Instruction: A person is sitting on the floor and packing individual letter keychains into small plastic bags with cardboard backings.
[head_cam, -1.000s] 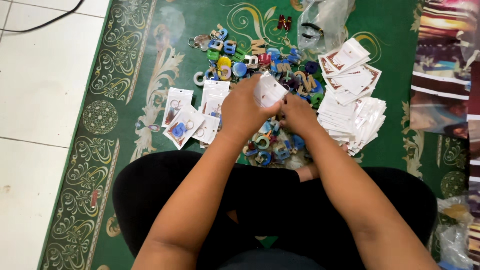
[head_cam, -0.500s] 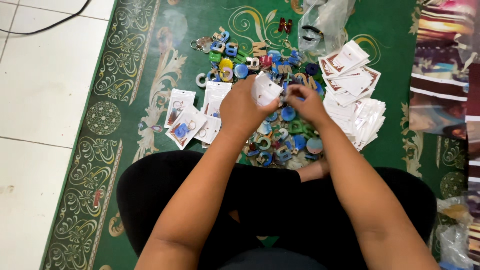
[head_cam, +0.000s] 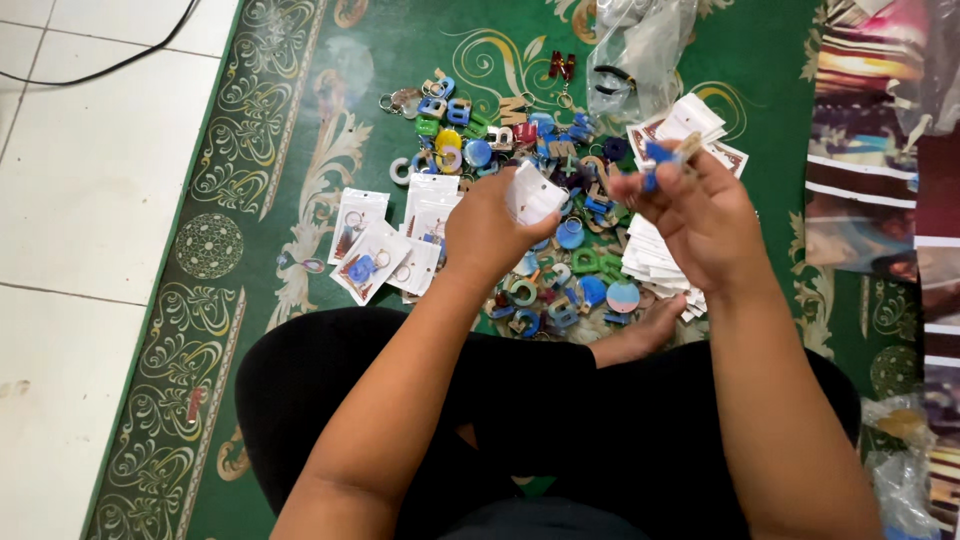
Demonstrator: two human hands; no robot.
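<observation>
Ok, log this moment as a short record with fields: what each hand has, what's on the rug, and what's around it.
left hand: holds a small white packet, raised over the pile
right hand: pinches a blue keychain at its fingertips
pile: loose coloured keychains, letter and round shapes, spread on the green rug
filled packets: a few lying left of the pile
empty packets: white stack right of the pile
plastic bag: clear, at the rug's far edge
floor: white tile to the left, with a black cable

Home floor — patterned green rug (head_cam: 300, 150), white tiles (head_cam: 90, 180)
</observation>
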